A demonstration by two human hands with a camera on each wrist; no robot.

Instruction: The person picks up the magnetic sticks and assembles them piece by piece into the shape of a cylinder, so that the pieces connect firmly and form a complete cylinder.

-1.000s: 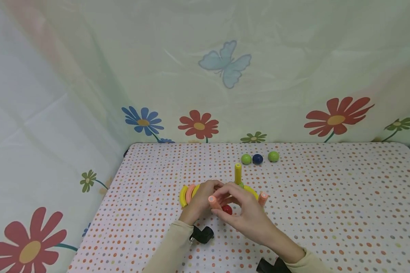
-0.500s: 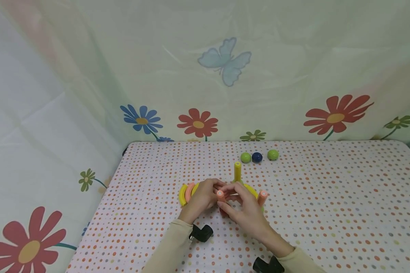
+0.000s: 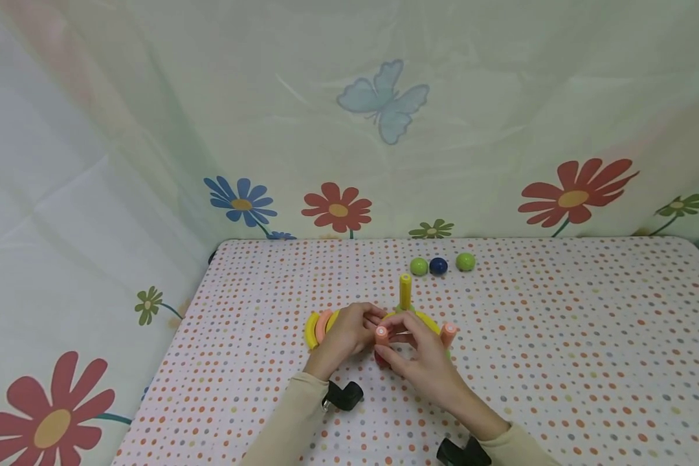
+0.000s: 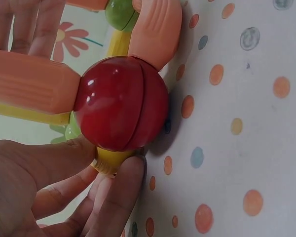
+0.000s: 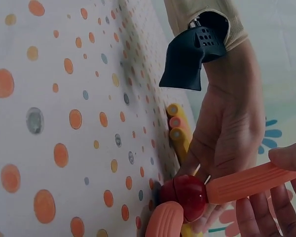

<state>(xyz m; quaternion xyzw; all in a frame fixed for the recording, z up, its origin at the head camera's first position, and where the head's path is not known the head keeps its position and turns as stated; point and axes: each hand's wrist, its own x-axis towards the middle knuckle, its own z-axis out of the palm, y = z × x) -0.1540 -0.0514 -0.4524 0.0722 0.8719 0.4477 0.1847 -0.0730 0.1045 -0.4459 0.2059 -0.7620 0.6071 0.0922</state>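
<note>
Nearest you, your right hand held the upright peach rod, thumb on one side, fingers on the other. The rod's lower end met the red ball, which sat low over the table, between your hands; how deep the rod was seated could not be seen. Pressing at a slant could have jammed the rod or rolled the ball under it.

Just beyond, your left hand pinched a yellow piece where it met the ball, thumb and fingertip close together. That narrow hold seemed your main brace; had it slipped, the ball would likely have twisted and strained the peach link on its other side.

Past your right fingers, the second peach rod appeared to lean outward, so a careless knuckle might have knocked it. Just beside your left hand lay a row of curved pieces, easily scattered by a sideways slip. Farther off, the yellow post stood upright and could have wobbled if the frame jolted. Farthest, the left green ball, dark blue ball and right green ball lay loose; a bumped table could have set them rolling.
</note>
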